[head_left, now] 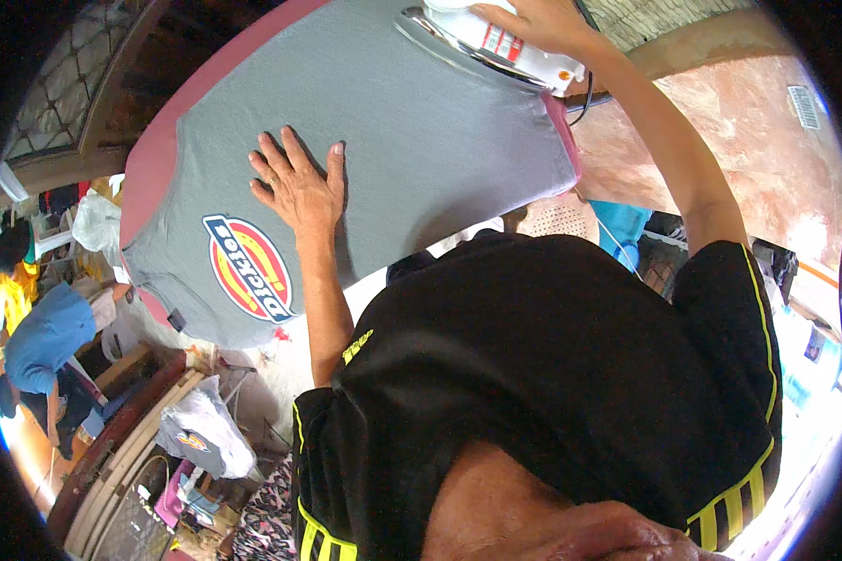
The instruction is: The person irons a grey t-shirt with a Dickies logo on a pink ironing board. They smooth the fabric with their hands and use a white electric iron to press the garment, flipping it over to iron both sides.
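A grey T-shirt [421, 150] with a colourful printed emblem is spread over a pink-covered ironing board [154, 140]. My left hand [301, 182] lies flat on the shirt, fingers spread, just above the emblem. At the far right end of the board, my right hand [547, 26] grips a white clothes iron [486, 42]. The iron's metal soleplate rests against the shirt near the board's far edge. Part of the iron's top and handle is cut off by the picture's upper rim.
A dark cord [585, 103] hangs by the iron's rear. At right is a mottled pinkish surface [720, 122]. Another person in a blue shirt [51, 337] bends over at far left. Below the board's left end lies a bagged grey garment [206, 435]. A metal grille [65, 89] stands at upper left.
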Available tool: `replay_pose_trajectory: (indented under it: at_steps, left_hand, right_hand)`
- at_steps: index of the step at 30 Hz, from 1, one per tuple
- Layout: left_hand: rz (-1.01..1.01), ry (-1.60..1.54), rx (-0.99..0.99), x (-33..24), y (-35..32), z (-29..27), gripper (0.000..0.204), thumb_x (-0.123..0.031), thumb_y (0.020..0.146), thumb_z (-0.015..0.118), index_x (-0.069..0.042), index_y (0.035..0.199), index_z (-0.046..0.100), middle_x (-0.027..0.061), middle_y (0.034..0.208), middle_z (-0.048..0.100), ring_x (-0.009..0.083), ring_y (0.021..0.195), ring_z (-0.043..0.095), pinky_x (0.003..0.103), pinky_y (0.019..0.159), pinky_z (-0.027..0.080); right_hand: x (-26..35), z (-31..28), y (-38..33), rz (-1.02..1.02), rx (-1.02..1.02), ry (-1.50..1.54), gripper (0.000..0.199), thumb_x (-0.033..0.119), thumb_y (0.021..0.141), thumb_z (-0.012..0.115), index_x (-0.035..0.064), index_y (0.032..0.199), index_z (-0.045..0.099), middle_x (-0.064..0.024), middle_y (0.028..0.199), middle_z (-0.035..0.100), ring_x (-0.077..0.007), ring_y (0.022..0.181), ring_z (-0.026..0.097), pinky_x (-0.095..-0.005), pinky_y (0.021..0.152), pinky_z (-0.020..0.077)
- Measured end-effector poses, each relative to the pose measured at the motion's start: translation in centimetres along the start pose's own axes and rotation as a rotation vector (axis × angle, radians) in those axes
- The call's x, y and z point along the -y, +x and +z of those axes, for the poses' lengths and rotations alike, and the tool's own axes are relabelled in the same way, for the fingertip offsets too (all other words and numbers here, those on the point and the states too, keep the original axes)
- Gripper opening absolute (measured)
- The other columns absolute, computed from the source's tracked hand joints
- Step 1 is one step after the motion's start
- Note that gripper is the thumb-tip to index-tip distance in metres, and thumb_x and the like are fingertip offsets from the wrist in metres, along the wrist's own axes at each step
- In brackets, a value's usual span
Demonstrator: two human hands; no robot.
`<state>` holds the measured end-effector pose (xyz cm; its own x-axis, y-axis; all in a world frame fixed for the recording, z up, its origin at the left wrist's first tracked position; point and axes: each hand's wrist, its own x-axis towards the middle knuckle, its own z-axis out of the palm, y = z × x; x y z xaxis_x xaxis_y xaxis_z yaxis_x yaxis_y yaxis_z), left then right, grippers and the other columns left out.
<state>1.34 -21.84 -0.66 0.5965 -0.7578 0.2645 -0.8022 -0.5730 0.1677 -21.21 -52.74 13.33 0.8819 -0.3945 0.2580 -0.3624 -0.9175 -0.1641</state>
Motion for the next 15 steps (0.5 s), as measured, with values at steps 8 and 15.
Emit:
replay_pose_trajectory:
  at_steps: [8,15]
  left_hand:
    - [-0.03,0.067,-0.096,-0.3,-0.9,-0.1,0.081,-0.068,0.091,0.046,-0.012,0.15,0.04,0.0206,0.156,0.033,0.0439,0.145,0.025,0.064,0.113,0.019]
    - [-0.054,0.035,-0.104,0.0,-0.8,0.5,0.082,-0.071,0.089,0.046,-0.015,0.149,0.043,0.0194,0.158,0.031,0.0435,0.147,0.022,0.065,0.114,0.016]
  right_hand:
    - [0.1,1.4,-4.0,-0.03,0.147,0.332,0.04,0.037,0.098,0.057,-0.0022,0.108,0.059,-0.0276,0.096,0.064,-0.0404,0.087,0.063,-0.0443,0.078,0.0485]
    - [0.0,-1.6,-5.7,0.051,0.31,0.358,0.039,0.037,0.098,0.058,0.0004,0.108,0.059,-0.0251,0.091,0.066,-0.0402,0.083,0.065,-0.0446,0.074,0.0492]
